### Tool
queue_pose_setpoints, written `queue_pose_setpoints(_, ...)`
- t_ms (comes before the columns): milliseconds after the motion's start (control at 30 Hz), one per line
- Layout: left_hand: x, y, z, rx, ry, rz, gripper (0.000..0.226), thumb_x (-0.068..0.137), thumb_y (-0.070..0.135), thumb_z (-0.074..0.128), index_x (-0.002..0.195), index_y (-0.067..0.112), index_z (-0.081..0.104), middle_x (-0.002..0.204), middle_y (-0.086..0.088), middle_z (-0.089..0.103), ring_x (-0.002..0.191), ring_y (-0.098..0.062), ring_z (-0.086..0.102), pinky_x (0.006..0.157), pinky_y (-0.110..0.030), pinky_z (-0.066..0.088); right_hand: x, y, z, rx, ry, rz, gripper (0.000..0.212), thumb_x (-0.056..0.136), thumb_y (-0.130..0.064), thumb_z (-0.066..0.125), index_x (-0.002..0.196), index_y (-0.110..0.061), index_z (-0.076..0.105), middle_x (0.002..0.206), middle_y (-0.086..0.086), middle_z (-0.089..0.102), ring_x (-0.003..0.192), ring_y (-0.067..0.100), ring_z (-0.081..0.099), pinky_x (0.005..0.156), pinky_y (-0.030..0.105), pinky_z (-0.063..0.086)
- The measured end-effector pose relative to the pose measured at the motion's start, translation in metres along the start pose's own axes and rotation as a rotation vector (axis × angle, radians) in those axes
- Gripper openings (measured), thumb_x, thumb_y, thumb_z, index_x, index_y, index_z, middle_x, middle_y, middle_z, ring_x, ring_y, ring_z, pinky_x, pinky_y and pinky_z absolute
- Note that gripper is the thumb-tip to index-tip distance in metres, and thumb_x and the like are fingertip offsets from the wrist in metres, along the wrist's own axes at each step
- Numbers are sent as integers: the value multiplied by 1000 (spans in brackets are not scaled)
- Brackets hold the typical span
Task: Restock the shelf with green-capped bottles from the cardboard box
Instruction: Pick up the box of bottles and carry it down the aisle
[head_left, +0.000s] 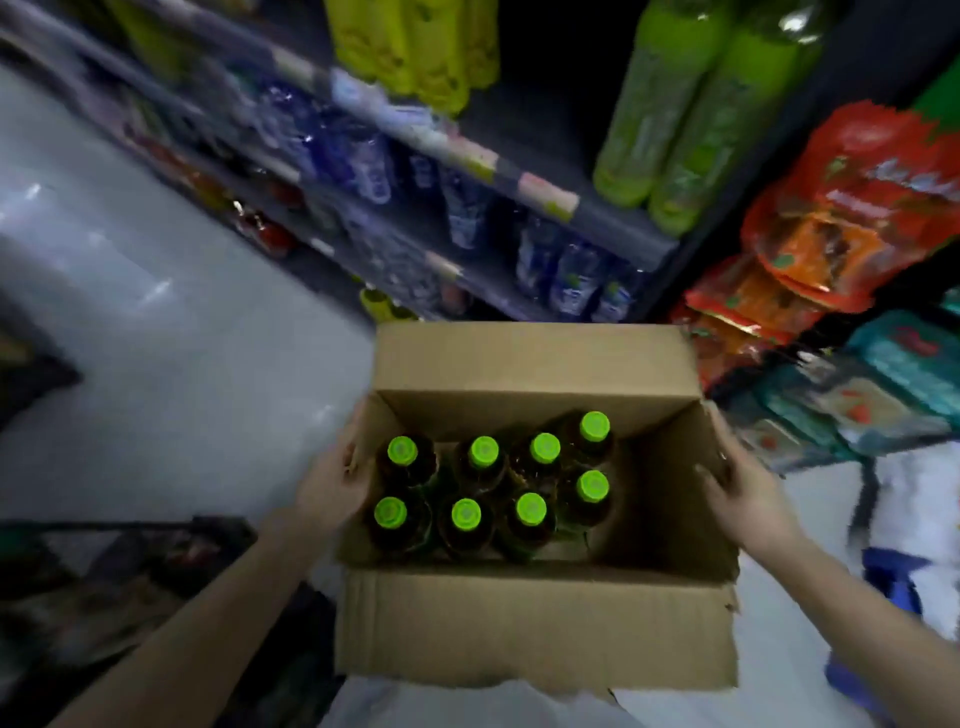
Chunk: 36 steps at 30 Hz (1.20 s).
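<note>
An open cardboard box (535, 623) is held up in front of me, its flaps spread. Inside stand several dark bottles with bright green caps (484, 451), in two rows on the box's left side; the right part of the box is bare. My left hand (332, 480) grips the box's left wall. My right hand (743, 493) grips the right wall, fingers curled over the edge. The dark shelf (613, 223) rises beyond the box, with tall green-labelled bottles (670, 119) standing on an upper level.
Blue-labelled water bottles (569, 280) fill the lower shelf levels. Red and orange snack packs (831, 228) and teal packs (904, 364) are stacked on the right. Pale floor (171, 364) stretches to the left. Dark goods (104, 587) lie at the lower left.
</note>
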<state>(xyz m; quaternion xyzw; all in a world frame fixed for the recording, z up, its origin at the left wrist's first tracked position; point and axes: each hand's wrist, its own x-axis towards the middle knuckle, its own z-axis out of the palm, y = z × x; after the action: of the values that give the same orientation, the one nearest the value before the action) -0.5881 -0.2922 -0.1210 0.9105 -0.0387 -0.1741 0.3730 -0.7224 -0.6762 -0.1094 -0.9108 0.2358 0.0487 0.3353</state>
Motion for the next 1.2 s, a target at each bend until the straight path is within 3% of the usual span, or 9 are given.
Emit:
queue_pose_setpoints(167, -7, -85, -55, -182, 167, -190, 76, 86, 3, 58, 143, 42, 27, 136, -3, 56, 127, -21, 51, 109, -38, 38, 75, -85, 57, -23, -148, -193, 77, 88, -5, 54, 147, -39, 18, 129, 3, 58, 110, 23, 61, 86, 23, 43)
queue_pose_setpoints(267, -10, -130, -83, -231, 229, -223, 85, 81, 3, 57, 144, 48, 22, 140, 5, 51, 131, -15, 47, 111, -44, 37, 113, -139, 91, -35, -212, -316, 75, 88, -2, 55, 148, -30, 19, 146, 3, 41, 134, 26, 42, 109, 39, 36)
queue_pose_setpoints(367, -15, -154, -115, -255, 331, -288, 85, 75, 12, 56, 142, 51, 21, 135, 11, 52, 125, -8, 49, 102, -30, 41, 136, -199, 121, -79, -244, -430, 72, 89, -2, 54, 148, -24, 20, 140, 7, 50, 119, 33, 54, 99, 45, 43)
queue_pose_setpoints(467, -17, -176, -142, -369, 410, -329, 83, 77, 7, 57, 143, 47, 27, 134, 10, 52, 125, -13, 50, 103, -33, 40, 154, -255, 144, -88, -296, -489, 71, 90, -3, 53, 148, -26, 21, 131, 10, 58, 104, 38, 62, 89, 47, 49)
queue_pose_setpoints(567, -17, -187, -169, -360, 499, -395, 80, 84, 2, 58, 145, 42, 25, 131, 11, 49, 119, -12, 51, 95, -28, 39, 178, -305, 167, -152, -317, -579, 72, 89, -6, 55, 147, -29, 20, 148, 7, 41, 125, 37, 49, 100, 40, 42)
queue_pose_setpoints(633, -12, -195, -191, -362, 542, -409, 80, 84, 9, 60, 139, 55, 23, 125, 11, 54, 118, -10, 51, 97, -33, 43, 196, -340, 183, -197, -326, -598, 72, 90, -7, 55, 148, -28, 18, 132, 14, 57, 119, 37, 55, 106, 42, 39)
queue_pose_setpoints(833, 14, -225, -248, -378, 573, -480, 82, 79, 22, 54, 139, 59, 14, 118, 8, 62, 113, -12, 55, 91, -36, 46, 240, -424, 237, -175, -398, -615, 72, 92, -10, 54, 149, -29, 16, 100, 6, 67, 69, 19, 60, 60, 29, 46)
queue_pose_setpoints(967, 50, -249, -283, -423, 638, -497, 82, 88, -1, 52, 145, 47, 17, 118, 5, 61, 111, -15, 56, 82, -30, 42, 283, -476, 282, -140, -462, -618, 74, 92, -11, 53, 149, -36, 13, 99, 19, 69, 78, 33, 65, 71, 47, 55)
queue_pose_setpoints(1200, 116, -284, -337, -403, 813, -548, 78, 89, -4, 52, 144, 42, 23, 119, -1, 60, 102, -18, 58, 74, -28, 46, 362, -590, 354, -168, -562, -702, 75, 92, -12, 53, 146, -43, 12, 99, 23, 68, 80, 38, 65, 68, 44, 54)
